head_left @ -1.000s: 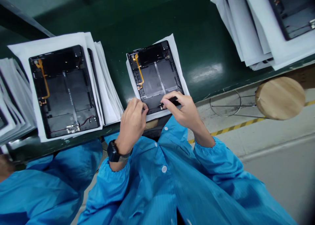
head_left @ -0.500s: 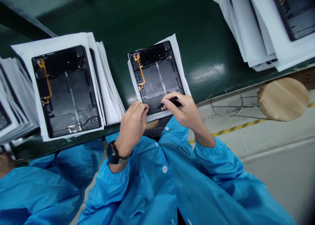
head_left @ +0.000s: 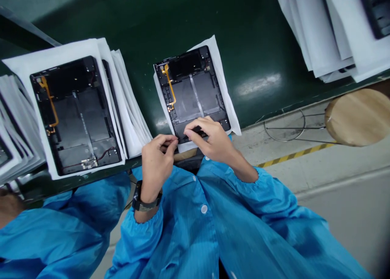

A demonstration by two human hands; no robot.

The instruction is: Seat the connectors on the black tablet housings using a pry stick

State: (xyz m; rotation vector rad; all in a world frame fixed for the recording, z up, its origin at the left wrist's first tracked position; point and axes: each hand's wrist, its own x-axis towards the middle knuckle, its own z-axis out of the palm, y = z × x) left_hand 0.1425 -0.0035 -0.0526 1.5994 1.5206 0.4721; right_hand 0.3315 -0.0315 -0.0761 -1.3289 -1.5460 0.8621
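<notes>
Green surface (head_left: 250,47): right hand (head_left: 213,142) pinches a small black part (head_left: 197,129) at the tablet (head_left: 191,94)'s six o'clock; left hand (head_left: 157,161) pinched shut, contents unclear. Press it square.

An open tablet back shell (head_left: 191,94) lies flat on a white foam sheet (head_left: 224,96) at the near edge of the green bench, its long axis running away from the person and turned slightly. The shell is black, with two grey panels split by a pale strip and an orange flex cable (head_left: 169,86) along its far-left side. A small black part (head_left: 198,129), possibly a connector piece, sits at its near edge.
</notes>
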